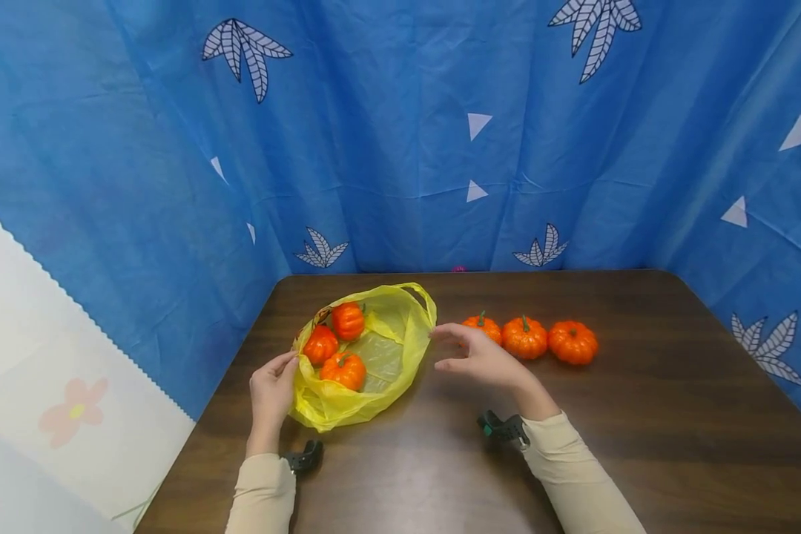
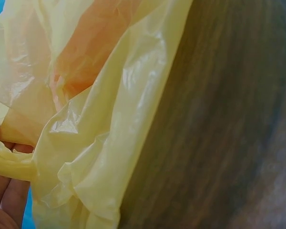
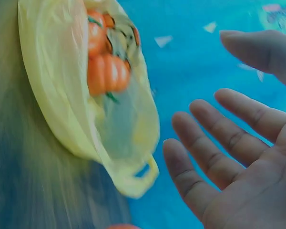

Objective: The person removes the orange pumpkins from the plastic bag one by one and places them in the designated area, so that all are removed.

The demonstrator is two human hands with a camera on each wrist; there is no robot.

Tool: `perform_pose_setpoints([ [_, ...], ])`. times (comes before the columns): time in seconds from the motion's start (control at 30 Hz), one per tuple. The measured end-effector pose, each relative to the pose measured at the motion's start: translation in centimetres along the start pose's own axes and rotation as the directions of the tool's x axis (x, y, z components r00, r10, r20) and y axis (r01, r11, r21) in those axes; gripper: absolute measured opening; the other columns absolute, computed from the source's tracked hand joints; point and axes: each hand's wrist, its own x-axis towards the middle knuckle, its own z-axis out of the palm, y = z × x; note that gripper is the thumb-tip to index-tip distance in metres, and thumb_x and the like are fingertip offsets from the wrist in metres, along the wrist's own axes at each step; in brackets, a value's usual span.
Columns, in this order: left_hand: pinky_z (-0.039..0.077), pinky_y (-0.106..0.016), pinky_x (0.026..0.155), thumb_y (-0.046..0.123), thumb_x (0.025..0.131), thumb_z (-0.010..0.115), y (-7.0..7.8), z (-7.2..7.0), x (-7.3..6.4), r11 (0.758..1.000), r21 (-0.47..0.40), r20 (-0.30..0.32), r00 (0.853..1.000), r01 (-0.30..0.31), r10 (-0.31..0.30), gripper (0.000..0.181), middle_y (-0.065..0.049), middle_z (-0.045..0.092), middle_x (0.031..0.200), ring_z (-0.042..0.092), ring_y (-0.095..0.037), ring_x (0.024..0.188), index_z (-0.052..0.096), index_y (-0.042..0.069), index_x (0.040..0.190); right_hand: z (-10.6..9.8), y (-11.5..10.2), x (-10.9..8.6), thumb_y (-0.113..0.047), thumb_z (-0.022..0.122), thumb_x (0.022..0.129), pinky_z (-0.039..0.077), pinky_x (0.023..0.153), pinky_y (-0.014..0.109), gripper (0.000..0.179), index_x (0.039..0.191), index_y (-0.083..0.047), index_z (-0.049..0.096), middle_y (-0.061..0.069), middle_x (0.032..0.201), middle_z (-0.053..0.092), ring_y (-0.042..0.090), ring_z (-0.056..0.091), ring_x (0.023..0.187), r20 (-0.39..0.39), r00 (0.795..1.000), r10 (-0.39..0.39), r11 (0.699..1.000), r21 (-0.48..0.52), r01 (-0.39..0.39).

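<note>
Left grip (image 1: 271, 389) pinches one bag (image 1: 347, 408); three pumpkins (image 1: 343, 370) inside, three outside.

Possibly a home: brown table (image 1: 674, 423), blue leaf-print curtain (image 1: 400, 141) behind.

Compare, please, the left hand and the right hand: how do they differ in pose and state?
The left hand pinches the edge of the yellow bag; the right hand is open and holds nothing. The left hand is at the bag's left side, the right hand at its right, near three pumpkins. Both arms have beige sleeves.
</note>
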Motion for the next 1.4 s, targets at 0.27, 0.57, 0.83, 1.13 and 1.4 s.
perform_pose_setpoints([
  [0.27,0.059,-0.033,0.087,0.016,0.1,0.062,-0.1,-0.2,-0.1,1.0,-0.008,0.005,1.0,0.007,-0.007,0.025,-0.019,0.072,0.119,0.07,-0.03,0.106,0.073,0.004,0.12,2.2,-0.7,3.3,-0.016,0.072,0.089,0.057,0.095,0.037,0.053,0.139,-0.006,0.055,0.014,0.138,0.059,0.044,0.057,0.122,0.11,0.993,0.029,0.998,0.052,-0.034],
  [0.57,0.059,-0.036,0.089,0.015,0.1,0.062,0.1,-0.3,-0.1,1.0,-0.01,0.009,1.0,0.016,-0.016,0.025,-0.019,0.071,0.121,0.069,-0.031,0.106,0.072,0.004,0.12,2.7,0.0,6.7,-0.012,0.07,0.09,0.048,0.107,0.051,0.051,0.138,-0.003,0.056,0.015,0.137,0.06,0.039,0.052,0.129,0.239,0.971,-0.007,0.998,-0.057,0.021],
  [0.83,0.06,-0.027,0.084,0.014,0.1,0.062,0.0,-0.4,-0.3,1.0,-0.009,0.004,1.0,0.022,-0.022,0.025,-0.019,0.072,0.12,0.069,-0.029,0.105,0.073,0.004,0.12,2.5,0.1,9.0,-0.006,0.068,0.091,0.054,0.102,0.038,0.053,0.14,0.002,0.051,0.022,0.137,0.059,0.043,0.055,0.127,0.316,0.948,-0.047,0.997,-0.041,0.063],
  [1.13,0.057,-0.04,0.091,0.014,0.1,0.062,0.2,0.1,-0.3,0.999,-0.035,0.024,0.999,0.024,-0.023,0.025,-0.019,0.071,0.122,0.069,-0.031,0.107,0.072,0.004,0.121,3.8,0.2,10.7,-0.002,0.069,0.089,0.057,0.097,0.036,0.052,0.138,0.007,0.052,0.028,0.135,0.059,0.05,0.055,0.125,0.344,0.937,-0.051,0.998,-0.017,0.061],
  [1.4,0.056,-0.043,0.093,0.014,0.1,0.061,0.2,0.1,-0.3,0.999,-0.035,0.021,1.0,0.015,-0.015,0.025,-0.019,0.07,0.123,0.069,-0.032,0.109,0.072,0.004,0.121,5.3,0.7,11.7,-0.008,0.073,0.088,0.056,0.099,0.037,0.057,0.139,0.006,0.051,0.029,0.137,0.057,0.045,0.057,0.124,0.392,0.92,-0.005,0.996,-0.08,0.04],
])
